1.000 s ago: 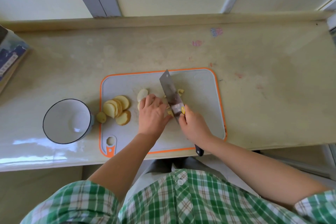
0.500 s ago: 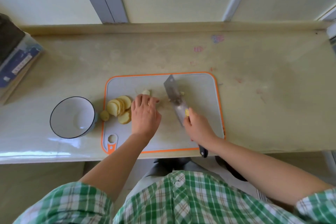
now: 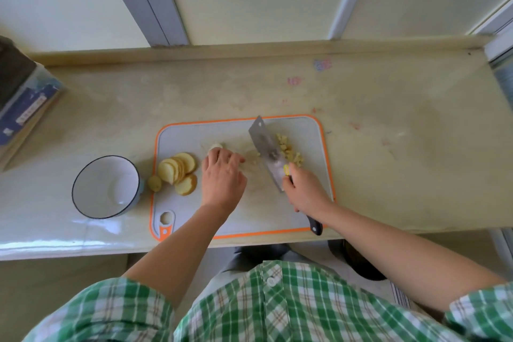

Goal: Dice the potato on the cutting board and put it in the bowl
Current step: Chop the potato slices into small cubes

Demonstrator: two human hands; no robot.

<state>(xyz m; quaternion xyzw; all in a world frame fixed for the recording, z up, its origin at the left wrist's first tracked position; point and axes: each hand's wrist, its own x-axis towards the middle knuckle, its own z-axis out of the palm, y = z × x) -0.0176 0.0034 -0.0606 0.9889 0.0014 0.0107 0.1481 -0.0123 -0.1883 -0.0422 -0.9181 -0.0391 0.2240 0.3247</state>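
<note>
The left hand [image 3: 222, 179] covers most of 1 potato piece [image 3: 216, 145]; the right hand [image 3: 305, 194] hides much of the knife handle [image 3: 315, 226].

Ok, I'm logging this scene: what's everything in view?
counter: 1, beige, under everything
cutting board: 1, grey, orange rim, counter centre
bowl: 1, white, dark rim, left of board
potato slices: one stack, pale yellow, board's left
potato end: 1, yellow, board's left edge
potato chunk: 1, pale, mid-board
diced potato: one pile, yellow, right of blade
cleaver: 1, steel, dark handle, over board
box: 1, blue, counter's far left
left grip: 1, bare, beside potato chunk
right grip: 1, bare, holds cleaver handle
</note>
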